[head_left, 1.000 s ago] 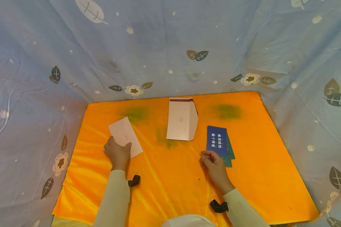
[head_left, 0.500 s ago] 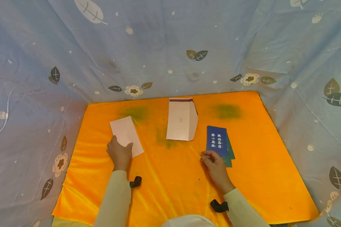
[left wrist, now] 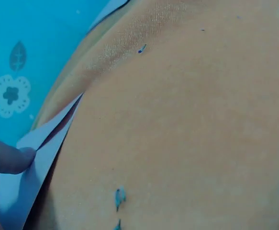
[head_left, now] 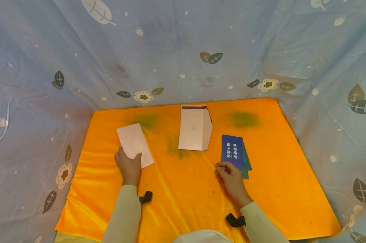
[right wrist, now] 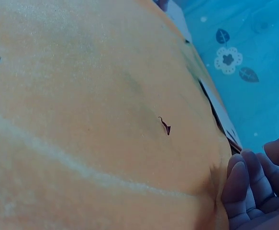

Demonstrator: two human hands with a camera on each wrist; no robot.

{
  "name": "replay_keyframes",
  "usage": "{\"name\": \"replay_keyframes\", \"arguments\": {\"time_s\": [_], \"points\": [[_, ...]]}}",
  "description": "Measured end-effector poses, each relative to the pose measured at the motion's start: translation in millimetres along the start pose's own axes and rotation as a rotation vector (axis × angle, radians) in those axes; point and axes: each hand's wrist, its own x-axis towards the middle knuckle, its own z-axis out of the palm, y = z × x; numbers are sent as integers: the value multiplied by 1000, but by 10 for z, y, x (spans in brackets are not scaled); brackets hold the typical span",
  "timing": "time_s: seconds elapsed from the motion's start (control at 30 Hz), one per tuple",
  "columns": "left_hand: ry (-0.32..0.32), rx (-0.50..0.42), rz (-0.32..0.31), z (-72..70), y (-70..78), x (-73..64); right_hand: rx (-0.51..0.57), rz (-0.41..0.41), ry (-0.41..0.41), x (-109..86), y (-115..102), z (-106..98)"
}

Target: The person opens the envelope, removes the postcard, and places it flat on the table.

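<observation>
A pale pink envelope [head_left: 133,139] lies at the left of the orange cloth, its lower part under my left hand [head_left: 128,167]. That hand grips it across its width, thumb at the right edge and fingers at the left. In the left wrist view the thumb [left wrist: 17,160] presses on the envelope [left wrist: 46,155], where a narrow gap shows along its edge. My right hand [head_left: 231,179] rests loosely curled, holding nothing, by the lower left corner of a blue card [head_left: 232,151] with white lettering. Green cards [head_left: 247,162] stick out from beneath the blue one.
A second white envelope [head_left: 191,130], with a dark red strip and its flap to the right, lies at the back middle. The orange cloth [head_left: 183,189] is wrinkled at left. Blue patterned curtains [head_left: 170,50] enclose the back and sides.
My left hand has turned the pink envelope slightly toward upright and shifted it a little away from me. A flap line now shows near its lower right corner. The right hand stays put.
</observation>
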Motion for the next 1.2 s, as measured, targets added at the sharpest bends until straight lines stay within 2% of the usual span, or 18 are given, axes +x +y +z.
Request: {"name": "replay_keyframes", "arguments": {"time_s": [0.1, 0.3, 0.5, 0.7, 0.9, 1.0, 1.2], "points": [[15, -23, 34, -5, 1, -4, 0, 6, -3, -4, 4, -5], [72, -66, 142, 1, 51, -54, 6, 24, 0, -8, 25, -12], [132, -91, 196, 18, 97, -99, 24, 30, 5, -8, 22, -16], [132, -154, 195, 13, 168, -143, 19, 40, 6, -4, 27, -21], [85, -294, 143, 20, 271, -235, 11, 35, 3, -10, 11, -29], [74, -330, 127, 18, 327, -292, 14, 33, 0, -15, 1, -31], [50, -377, 150, -8, 431, -394, 9, 39, 3, -14, 5, -31]]}}
